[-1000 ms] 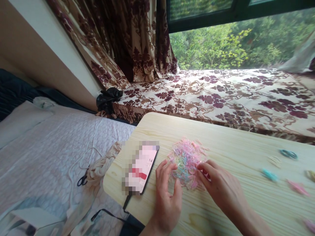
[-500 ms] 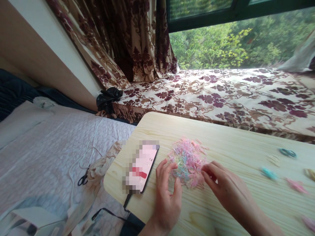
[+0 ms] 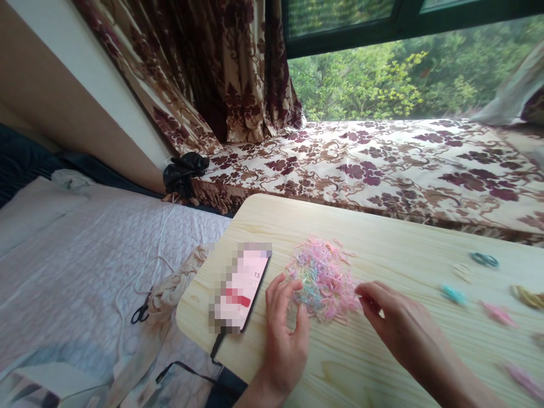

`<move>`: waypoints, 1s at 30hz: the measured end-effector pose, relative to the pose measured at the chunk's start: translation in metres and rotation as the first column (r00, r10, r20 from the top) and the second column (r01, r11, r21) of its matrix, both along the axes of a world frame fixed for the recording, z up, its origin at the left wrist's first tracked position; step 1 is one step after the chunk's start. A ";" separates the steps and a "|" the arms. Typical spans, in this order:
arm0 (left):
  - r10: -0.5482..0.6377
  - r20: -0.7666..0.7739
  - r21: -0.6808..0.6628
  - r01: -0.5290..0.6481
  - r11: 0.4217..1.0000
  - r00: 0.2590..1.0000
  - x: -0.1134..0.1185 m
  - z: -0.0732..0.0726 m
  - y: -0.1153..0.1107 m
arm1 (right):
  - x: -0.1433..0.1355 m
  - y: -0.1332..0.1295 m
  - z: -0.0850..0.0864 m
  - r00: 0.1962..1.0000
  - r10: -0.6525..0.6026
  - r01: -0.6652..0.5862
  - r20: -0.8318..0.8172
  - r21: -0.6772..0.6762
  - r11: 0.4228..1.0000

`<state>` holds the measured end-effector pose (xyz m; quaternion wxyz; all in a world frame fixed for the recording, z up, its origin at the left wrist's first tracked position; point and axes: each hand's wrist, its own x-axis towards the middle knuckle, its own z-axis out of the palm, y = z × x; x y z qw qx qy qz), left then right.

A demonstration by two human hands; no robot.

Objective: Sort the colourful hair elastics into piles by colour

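Observation:
A loose pile of small, thin pastel strands (image 3: 325,277) in pink, lilac, blue and green lies on a light wooden table (image 3: 272,218). My left hand (image 3: 285,326) rests at the pile's left edge, its curved fingers apart and its fingertips touching the strands. At the right edge of the pile, my right hand (image 3: 397,317) has thumb and forefinger pinched together. Whatever lies between those fingertips is too small to make out. Right of this hand are small one-colour bunches: cyan (image 3: 454,294), pink (image 3: 498,313), yellow (image 3: 527,296) and lilac (image 3: 525,381).
A phone (image 3: 244,289) with a cable attached lies left of the pile. Toward the right sit a dark teal bunch (image 3: 484,259) and a cream bunch (image 3: 462,272). A bed (image 3: 106,238) with black-handled scissors (image 3: 140,313) adjoins the table; a flowered window seat (image 3: 361,164) runs behind.
My right hand has drawn slightly right, off the pile's edge, still pinched. My left hand keeps its place by the strands. The view has shifted a little; the phone's number went from 14 to 15.

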<state>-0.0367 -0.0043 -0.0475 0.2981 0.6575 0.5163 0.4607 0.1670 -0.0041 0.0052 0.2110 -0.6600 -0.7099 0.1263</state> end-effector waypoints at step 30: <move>0.004 -0.058 0.063 0.000 0.998 0.998 -0.001 -0.003 0.001 | 0.061 -0.025 -0.017 0.921 -0.249 0.228 -0.298 -0.105 0.968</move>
